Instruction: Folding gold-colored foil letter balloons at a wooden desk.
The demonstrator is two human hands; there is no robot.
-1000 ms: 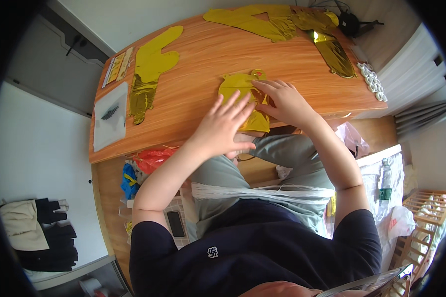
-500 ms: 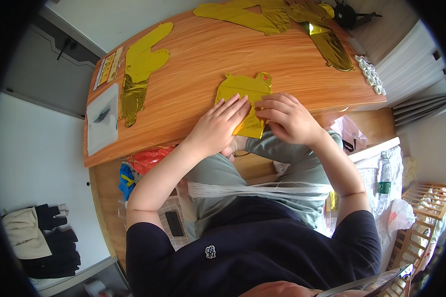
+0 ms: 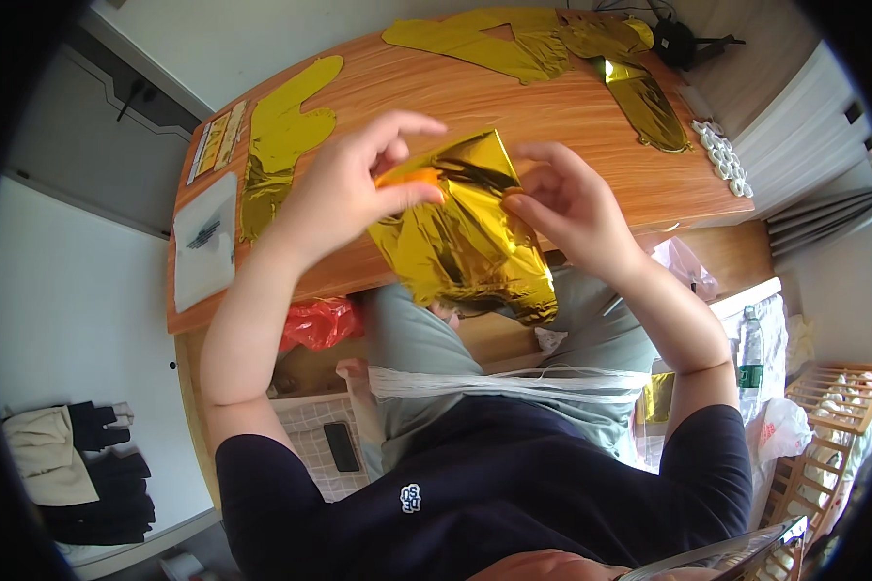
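Note:
A shiny gold foil balloon [image 3: 465, 242], flat and folded over at its top, hangs creased above my lap at the table's front edge. My left hand [image 3: 354, 184] holds its left side, the thumb lying across the foil and the index finger stretched out above it. On the right side, my right hand [image 3: 567, 198] pinches the foil near the fold between thumb and curled fingers. Another flat gold foil balloon [image 3: 286, 126] lies on the table's left part. More gold foil [image 3: 513, 48] is spread along the far edge, with a darker gold piece [image 3: 644, 102] at the far right.
On the wooden table [image 3: 397, 97], a clear plastic bag [image 3: 203, 242] with dark thin pieces lies at the left. White ring-shaped bundles [image 3: 722, 160] line the right edge, beside a black device [image 3: 673, 44]. White strings [image 3: 513, 382] cross my lap. A red bag [image 3: 322, 322] hangs below the table.
The gold foil balloon has come up off the table edge and been turned over, its flat end now at the top. Both hands have risen with it and moved apart.

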